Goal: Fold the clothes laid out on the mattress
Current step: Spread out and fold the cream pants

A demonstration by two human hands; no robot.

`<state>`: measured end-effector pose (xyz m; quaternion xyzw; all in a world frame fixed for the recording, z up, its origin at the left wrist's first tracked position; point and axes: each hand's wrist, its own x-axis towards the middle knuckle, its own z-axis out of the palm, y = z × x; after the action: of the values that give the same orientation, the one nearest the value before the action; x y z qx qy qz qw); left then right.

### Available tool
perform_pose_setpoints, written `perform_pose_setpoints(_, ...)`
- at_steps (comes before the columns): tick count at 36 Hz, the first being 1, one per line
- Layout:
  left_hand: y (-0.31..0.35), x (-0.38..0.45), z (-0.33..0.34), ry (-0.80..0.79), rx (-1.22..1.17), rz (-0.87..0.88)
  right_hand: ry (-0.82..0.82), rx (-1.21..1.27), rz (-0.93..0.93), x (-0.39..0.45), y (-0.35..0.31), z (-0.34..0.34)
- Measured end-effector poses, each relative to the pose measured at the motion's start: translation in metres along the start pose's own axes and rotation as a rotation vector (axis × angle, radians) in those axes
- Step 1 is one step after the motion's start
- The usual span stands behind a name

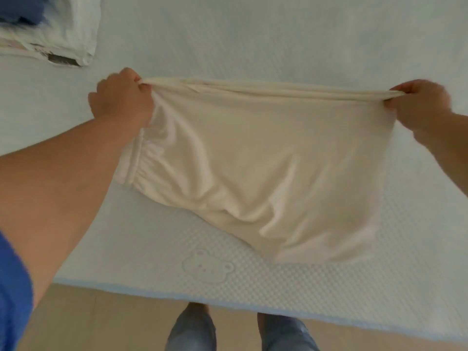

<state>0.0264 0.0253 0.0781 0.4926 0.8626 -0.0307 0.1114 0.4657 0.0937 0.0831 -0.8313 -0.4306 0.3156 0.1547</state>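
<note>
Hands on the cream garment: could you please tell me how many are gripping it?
2. The left hand pinches the far-left corner of the cream garment, and the right hand pinches the far-right corner, stretching its top edge taut above the mattress.

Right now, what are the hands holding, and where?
Both hands, left hand and right hand, pinch the cream garment at opposite ends of its far edge.

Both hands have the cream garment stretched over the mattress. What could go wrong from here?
1. The left hand and right hand pinch only bunched corners of the cream garment; a corner may slip and the fold skew.
2. Its lower part sags in wrinkles near the mattress front edge, so creases could get folded in, or it may slide off.
3. The clothes pile at far left looks safely apart.
</note>
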Motion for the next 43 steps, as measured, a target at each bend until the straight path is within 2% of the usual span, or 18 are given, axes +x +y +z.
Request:
perform_pose_setpoints(6, 0.009, 0.015, 0.007, -0.008, 0.088, -0.023, -0.043, -0.044, -0.012, 0.021, 0.006, 0.015)
perform_pose_setpoints(9, 0.018, 0.013, -0.001, -0.032, 0.179, -0.008, -0.003, -0.062, -0.028, 0.011, 0.014, 0.016)
perform_pose_setpoints(14, 0.040, -0.031, -0.016, 0.064, 0.036, 0.259, 0.022, -0.014, 0.085, -0.041, 0.042, 0.004)
perform_pose_setpoints(18, 0.051, -0.117, -0.008, -0.191, -0.233, 0.423, -0.081, -0.015, 0.256, -0.104, 0.085, -0.006)
perform_pose_setpoints(22, 0.055, -0.209, 0.013, -0.480, -0.321, 0.497, -0.266, 0.127, 0.502, -0.165, 0.127, -0.009)
perform_pose_setpoints(25, 0.053, -0.255, 0.036, -0.597, -0.290, 0.571, -0.375, 0.269, 0.561, -0.192, 0.145, -0.008)
perform_pose_setpoints(27, 0.052, -0.273, 0.053, -0.603, -0.216, 0.597, -0.389, 0.297, 0.537, -0.200, 0.151, -0.007)
perform_pose_setpoints(29, 0.053, -0.280, 0.066, -0.581, -0.181, 0.520, -0.393, 0.355, 0.533, -0.201, 0.154, -0.005)
perform_pose_setpoints(31, 0.056, -0.281, 0.076, -0.517, -0.157, 0.458, -0.414, 0.480, 0.561, -0.199, 0.154, -0.005)
perform_pose_setpoints(34, 0.064, -0.281, 0.085, -0.412, -0.084, 0.458, -0.448, 0.566, 0.532, -0.199, 0.155, -0.008)
perform_pose_setpoints(40, 0.067, -0.272, 0.090, -0.346, -0.152, 0.463, -0.507, 0.710, 0.420, -0.195, 0.158, -0.015)
perform_pose_setpoints(43, 0.066, -0.271, 0.089, -0.319, -0.181, 0.492, -0.471, 0.589, 0.372, -0.194, 0.162, -0.019)
